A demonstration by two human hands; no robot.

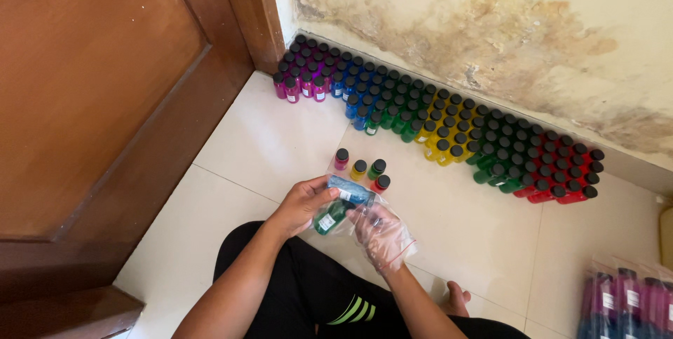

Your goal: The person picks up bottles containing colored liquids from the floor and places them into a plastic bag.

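My left hand (298,206) grips a small green bottle (328,217) together with a blue bottle (347,190) at the mouth of a clear plastic bag (392,244). My right hand (378,230) is inside or behind the clear bag, holding it against the bottles. Just beyond my hands stand several loose black-capped bottles on the floor: a pink one (341,159), a yellow one (359,169), a green one (377,168) and a red one (381,184).
Rows of small coloured bottles (449,132) line the stained wall (505,37), purple at the left through blue, green, yellow to red. A wooden door (98,100) stands at the left. Bagged bottles (624,304) lie at the lower right. My legs in black trousers (315,297) rest on the white tiles.
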